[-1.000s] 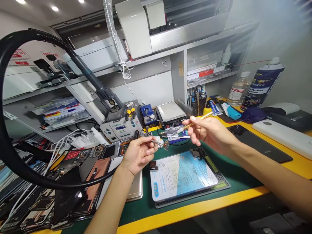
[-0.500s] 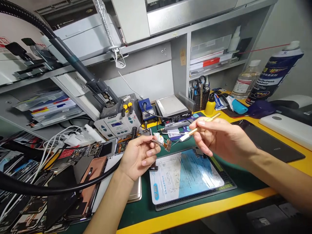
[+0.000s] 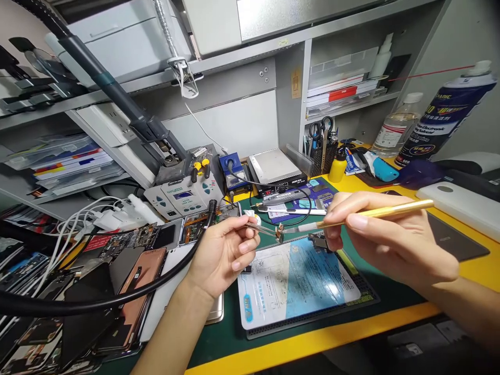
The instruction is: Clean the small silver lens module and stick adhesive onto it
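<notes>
Pinched in my left hand [image 3: 226,252] is a pair of metal tweezers [image 3: 261,227], whose tips hold a small copper-coloured flex part [image 3: 279,233] in the air. My right hand [image 3: 383,234] grips a gold-handled tool [image 3: 375,212] with a pale, narrow front end. The tool's blade-like tip reaches close to the small part from the right; whether they touch is hard to tell. Below both hands lies a white and blue mat [image 3: 300,281] on the green work surface.
Opened phones [image 3: 136,291] and boards crowd the left side, crossed by a black hose [image 3: 156,284]. Behind stand a grey soldering station [image 3: 185,200], a flat silver-topped device [image 3: 275,166] and a yellow bottle [image 3: 338,167]. A spray can [image 3: 441,117] is at right.
The gold tool has swung flatter, its pale front end now pointing left at the small part. My right hand has turned. The small part has shifted right and changed its angle.
</notes>
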`<state>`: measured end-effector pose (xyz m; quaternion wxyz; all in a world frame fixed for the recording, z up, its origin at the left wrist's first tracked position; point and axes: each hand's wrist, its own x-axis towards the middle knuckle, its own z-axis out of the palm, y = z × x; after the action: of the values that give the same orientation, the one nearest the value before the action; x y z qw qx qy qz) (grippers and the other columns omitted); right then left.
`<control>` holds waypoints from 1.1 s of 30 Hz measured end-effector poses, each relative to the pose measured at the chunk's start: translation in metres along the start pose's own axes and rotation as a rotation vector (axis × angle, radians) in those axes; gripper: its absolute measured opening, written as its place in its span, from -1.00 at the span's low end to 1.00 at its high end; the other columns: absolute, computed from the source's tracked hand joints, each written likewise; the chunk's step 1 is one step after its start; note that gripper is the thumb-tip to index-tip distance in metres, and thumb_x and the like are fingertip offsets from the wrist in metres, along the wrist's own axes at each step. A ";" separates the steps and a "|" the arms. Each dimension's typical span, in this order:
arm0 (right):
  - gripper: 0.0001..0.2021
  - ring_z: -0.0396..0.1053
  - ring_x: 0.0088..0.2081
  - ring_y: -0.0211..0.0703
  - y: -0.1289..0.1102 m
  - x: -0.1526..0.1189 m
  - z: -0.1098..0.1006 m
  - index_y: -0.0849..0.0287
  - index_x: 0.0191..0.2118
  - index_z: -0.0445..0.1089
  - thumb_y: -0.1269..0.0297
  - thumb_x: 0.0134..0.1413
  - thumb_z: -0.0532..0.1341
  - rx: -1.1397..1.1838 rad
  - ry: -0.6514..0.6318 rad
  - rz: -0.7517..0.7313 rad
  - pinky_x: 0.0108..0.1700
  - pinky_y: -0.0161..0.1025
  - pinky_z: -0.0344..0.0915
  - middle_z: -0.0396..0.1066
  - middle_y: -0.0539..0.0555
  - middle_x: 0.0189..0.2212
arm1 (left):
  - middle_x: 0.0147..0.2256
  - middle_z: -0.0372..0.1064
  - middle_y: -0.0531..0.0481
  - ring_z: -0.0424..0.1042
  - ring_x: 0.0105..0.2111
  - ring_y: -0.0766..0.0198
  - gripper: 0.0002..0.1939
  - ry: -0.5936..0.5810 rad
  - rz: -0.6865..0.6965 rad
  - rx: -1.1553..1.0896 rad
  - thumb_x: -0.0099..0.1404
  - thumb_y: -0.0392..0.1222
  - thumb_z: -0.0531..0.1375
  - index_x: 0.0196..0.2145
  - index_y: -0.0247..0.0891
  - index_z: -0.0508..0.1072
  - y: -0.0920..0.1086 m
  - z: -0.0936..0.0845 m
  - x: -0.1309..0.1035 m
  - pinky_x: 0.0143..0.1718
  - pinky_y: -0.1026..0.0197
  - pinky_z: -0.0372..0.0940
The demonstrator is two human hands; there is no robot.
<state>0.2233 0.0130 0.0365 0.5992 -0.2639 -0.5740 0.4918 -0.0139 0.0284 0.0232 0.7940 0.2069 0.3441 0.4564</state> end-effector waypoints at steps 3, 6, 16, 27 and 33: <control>-0.89 0.41 -0.58 -0.11 0.000 -0.001 0.000 0.11 -0.40 0.64 0.35 0.02 0.32 -0.010 -0.007 -0.021 -0.56 -0.20 0.28 0.40 0.07 -0.59 | -0.50 0.24 0.00 0.14 -0.67 0.47 -0.84 0.009 0.014 0.009 0.31 -0.33 0.14 -0.34 -0.44 0.50 0.000 0.000 0.000 -0.86 0.48 0.09; -0.87 0.42 -0.57 -0.11 0.001 -0.002 0.000 0.09 -0.37 0.65 0.37 0.04 0.31 -0.019 -0.010 -0.021 -0.54 -0.18 0.30 0.44 0.09 -0.54 | -0.49 0.23 0.00 0.14 -0.67 0.48 -0.83 0.016 0.013 0.003 0.34 -0.31 0.13 -0.34 -0.44 0.50 -0.001 0.001 0.001 -0.85 0.49 0.09; -0.91 0.42 -0.58 -0.10 -0.002 -0.002 0.001 0.09 -0.38 0.65 0.31 0.03 0.35 -0.041 0.004 -0.034 -0.57 -0.19 0.29 0.46 0.10 -0.56 | -0.49 0.25 0.01 0.11 -0.70 0.50 -0.78 0.035 0.000 0.015 0.39 -0.27 0.10 -0.33 -0.42 0.49 -0.003 0.006 -0.002 -0.86 0.48 0.08; -0.87 0.42 -0.56 -0.11 0.005 -0.003 -0.002 0.10 -0.37 0.65 0.35 0.07 0.31 -0.043 0.013 -0.046 -0.56 -0.21 0.29 0.45 0.09 -0.54 | -0.49 0.26 0.01 0.12 -0.70 0.51 -0.77 0.023 0.004 -0.007 0.40 -0.27 0.10 -0.35 -0.43 0.49 -0.003 0.004 -0.002 -0.85 0.48 0.09; -0.86 0.42 -0.57 -0.11 0.007 -0.004 -0.004 0.07 -0.35 0.65 0.35 0.10 0.30 -0.048 0.011 -0.058 -0.57 -0.21 0.29 0.44 0.07 -0.53 | -0.48 0.26 0.01 0.12 -0.69 0.51 -0.80 0.021 0.017 -0.007 0.38 -0.27 0.13 -0.33 -0.43 0.50 -0.004 0.003 -0.001 -0.85 0.49 0.08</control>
<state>0.2252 0.0127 0.0276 0.6099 -0.2641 -0.5895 0.4591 -0.0096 0.0260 0.0234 0.7872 0.2022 0.3488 0.4667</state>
